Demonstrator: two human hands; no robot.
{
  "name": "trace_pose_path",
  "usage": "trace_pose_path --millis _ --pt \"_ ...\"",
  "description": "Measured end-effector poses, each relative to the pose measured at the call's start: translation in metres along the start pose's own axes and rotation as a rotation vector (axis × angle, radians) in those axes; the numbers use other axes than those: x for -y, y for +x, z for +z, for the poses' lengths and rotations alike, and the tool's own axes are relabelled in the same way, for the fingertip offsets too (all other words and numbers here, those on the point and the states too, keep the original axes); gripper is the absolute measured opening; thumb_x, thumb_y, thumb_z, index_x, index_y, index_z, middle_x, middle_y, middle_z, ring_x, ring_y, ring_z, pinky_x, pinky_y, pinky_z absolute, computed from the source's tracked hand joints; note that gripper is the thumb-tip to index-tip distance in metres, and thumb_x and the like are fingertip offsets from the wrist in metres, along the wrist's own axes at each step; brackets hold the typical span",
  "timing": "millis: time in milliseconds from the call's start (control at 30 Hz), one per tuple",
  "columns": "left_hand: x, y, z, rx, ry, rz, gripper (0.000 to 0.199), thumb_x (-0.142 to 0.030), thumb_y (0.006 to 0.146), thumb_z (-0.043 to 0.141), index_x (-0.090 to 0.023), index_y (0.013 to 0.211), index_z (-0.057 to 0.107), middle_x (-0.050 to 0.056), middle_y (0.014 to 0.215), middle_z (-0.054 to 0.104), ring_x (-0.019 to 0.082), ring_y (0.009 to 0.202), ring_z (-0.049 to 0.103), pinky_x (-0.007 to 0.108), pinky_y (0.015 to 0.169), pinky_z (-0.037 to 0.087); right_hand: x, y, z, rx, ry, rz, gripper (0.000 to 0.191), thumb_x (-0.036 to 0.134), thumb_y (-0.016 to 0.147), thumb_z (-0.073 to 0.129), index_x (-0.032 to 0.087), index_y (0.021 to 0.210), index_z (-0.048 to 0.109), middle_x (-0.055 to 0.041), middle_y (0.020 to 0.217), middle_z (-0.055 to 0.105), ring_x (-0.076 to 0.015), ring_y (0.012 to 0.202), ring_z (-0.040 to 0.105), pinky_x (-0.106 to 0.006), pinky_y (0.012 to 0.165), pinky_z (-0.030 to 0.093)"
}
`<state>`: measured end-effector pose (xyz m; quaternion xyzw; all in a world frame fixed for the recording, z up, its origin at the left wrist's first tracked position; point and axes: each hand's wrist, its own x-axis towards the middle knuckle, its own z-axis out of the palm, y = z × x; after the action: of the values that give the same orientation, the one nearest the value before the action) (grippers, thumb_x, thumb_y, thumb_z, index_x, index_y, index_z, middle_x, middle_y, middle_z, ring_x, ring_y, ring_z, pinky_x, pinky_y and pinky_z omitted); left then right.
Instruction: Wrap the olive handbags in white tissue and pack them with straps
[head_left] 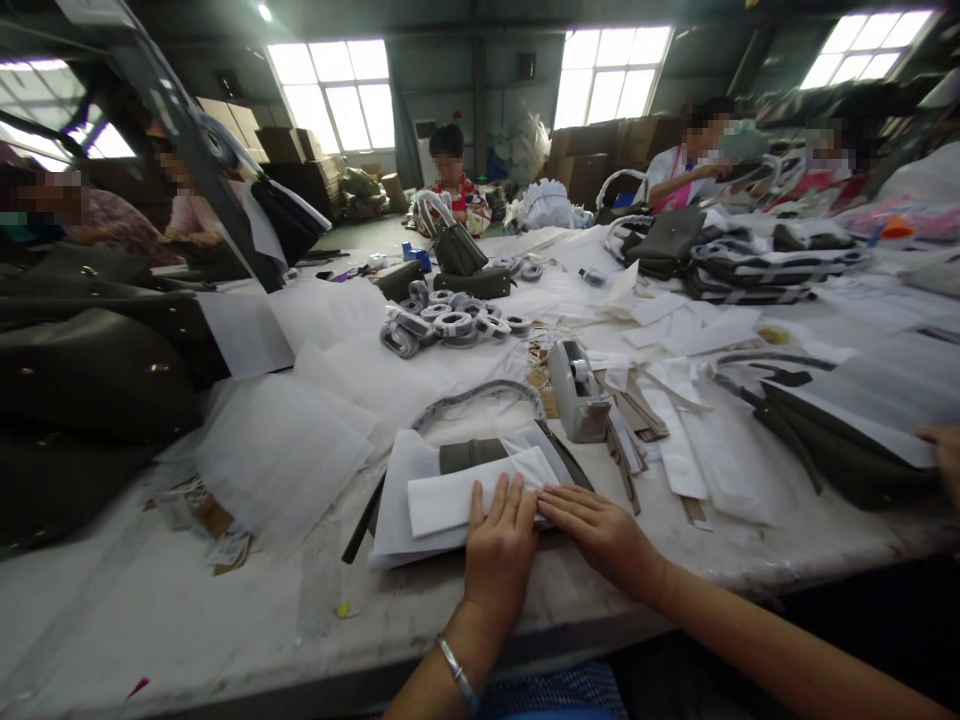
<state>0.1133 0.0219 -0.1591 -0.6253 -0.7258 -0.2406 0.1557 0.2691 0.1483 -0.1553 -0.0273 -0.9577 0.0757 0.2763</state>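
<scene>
A dark olive handbag (568,455) lies on the worktable in front of me, its wrapped handle (484,390) arching away at the back. A thin white packing sheet (390,530) covers much of it. On top is a folded white wrapping piece (442,502). My left hand (501,545) lies flat on this piece with its fingers apart. Beside it, my right hand (607,535) has its fingers stretched out, the tips at the piece's right end and close to the left fingers. Whether anything is under the right fingertips is hidden.
A grey tape dispenser (577,400) stands just behind the handbag. Wrapped coiled straps (450,322) are heaped farther back. Dark bags (97,390) pile up at left, white sheets (292,450) nearby. At the right edge, another person's hand (946,455) is by a bag (840,450).
</scene>
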Motion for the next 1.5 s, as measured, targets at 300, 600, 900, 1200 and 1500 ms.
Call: trace_pose_path --millis 300,600,900,1200,1500 --pt "0.002 -0.009 0.012 -0.158 0.039 0.052 0.036 -0.037 0.099 0.048 -0.036 0.134 0.056 -0.007 0.137 0.061 0.021 0.133 0.052 0.051 0.126 0.012 -0.024 0.081 -0.029 0.135 0.145 0.088 0.027 0.027 0.101 0.048 0.019 0.110 0.072 -0.0081 0.108 0.076 -0.0205 0.107 0.069 -0.035 0.099 0.052" --pt "0.004 -0.009 0.013 -0.145 0.048 0.049 0.033 -0.035 0.099 0.049 -0.037 0.131 0.058 -0.010 0.139 0.058 0.018 0.134 0.050 0.047 0.127 0.006 -0.065 0.121 0.021 0.495 -0.105 0.110 0.036 0.036 0.101 0.047 0.016 0.121 0.068 -0.0143 0.118 0.072 -0.0243 0.115 0.066 -0.046 0.112 0.036" --pt "0.004 -0.009 0.004 -0.078 0.012 0.058 0.037 -0.036 0.099 0.047 -0.037 0.135 0.054 -0.006 0.136 0.061 0.020 0.133 0.053 0.052 0.124 0.023 -0.071 0.119 0.004 0.496 -0.022 0.089 0.024 0.028 0.098 0.053 0.020 0.100 0.076 -0.0081 0.114 0.075 -0.0211 0.113 0.066 -0.048 0.114 0.033" --pt "0.004 -0.010 0.001 0.047 -0.051 0.032 0.044 -0.032 0.099 0.049 -0.036 0.142 0.047 -0.004 0.142 0.055 0.023 0.139 0.045 0.056 0.124 0.017 0.007 -0.048 -0.042 0.058 0.059 0.118 0.046 0.026 0.095 0.062 0.022 0.140 0.054 -0.0098 0.132 0.066 -0.0223 0.127 0.057 -0.039 0.107 0.051" --pt "0.003 -0.006 -0.007 0.090 -0.014 0.038 0.044 -0.026 0.098 0.051 -0.035 0.141 0.048 -0.003 0.141 0.056 0.023 0.138 0.047 0.058 0.122 0.023 0.008 -0.060 -0.024 0.180 -0.029 0.027 0.048 0.013 0.098 0.052 0.021 0.145 0.049 -0.0087 0.135 0.064 -0.0204 0.126 0.059 -0.037 0.104 0.053"
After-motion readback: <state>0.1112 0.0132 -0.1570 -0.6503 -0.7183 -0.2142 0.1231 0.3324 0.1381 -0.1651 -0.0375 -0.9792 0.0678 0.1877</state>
